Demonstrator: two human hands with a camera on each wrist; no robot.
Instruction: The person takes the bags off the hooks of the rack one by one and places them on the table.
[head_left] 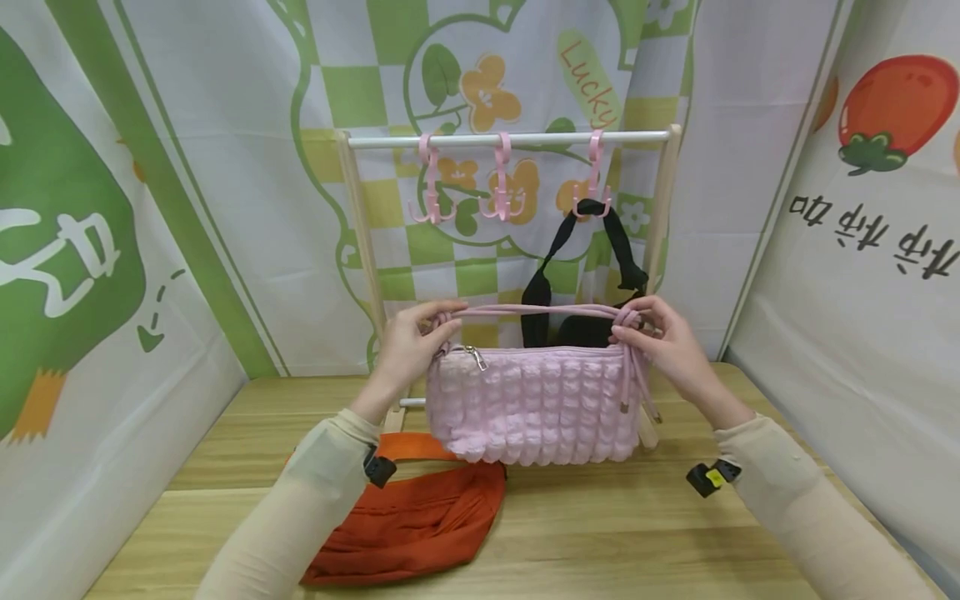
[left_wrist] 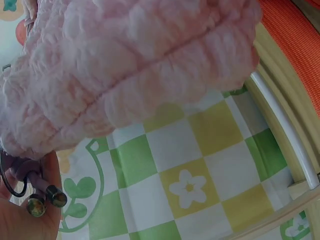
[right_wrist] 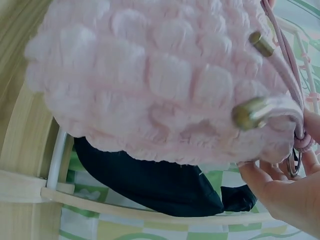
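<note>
A puffy pink handbag (head_left: pixel 536 404) with a zip along its top is held up in front of a small rack. My left hand (head_left: pixel 408 346) pinches the knotted strap end at the bag's left corner. At the right corner my right hand (head_left: pixel 667 337) pinches the other knot, where cord ends with metal tips dangle. The pink strap (head_left: pixel 532 309) stretches level between both hands. In the left wrist view, the left hand (left_wrist: pixel 32 215) shows beside two metal-tipped cords under the bag. The right wrist view has the right hand (right_wrist: pixel 285 192) at the knot and metal ring.
A wood-and-white rack (head_left: pixel 465 142) carries several-pronged pink hooks (head_left: pixel 502 187) on its bar. A black bag (head_left: pixel 585 329) hangs by its strap (head_left: pixel 555 242) from the rightmost hook. On the wooden table (head_left: pixel 600 533), an orange-red bag (head_left: pixel 412 525) lies in front, left of centre.
</note>
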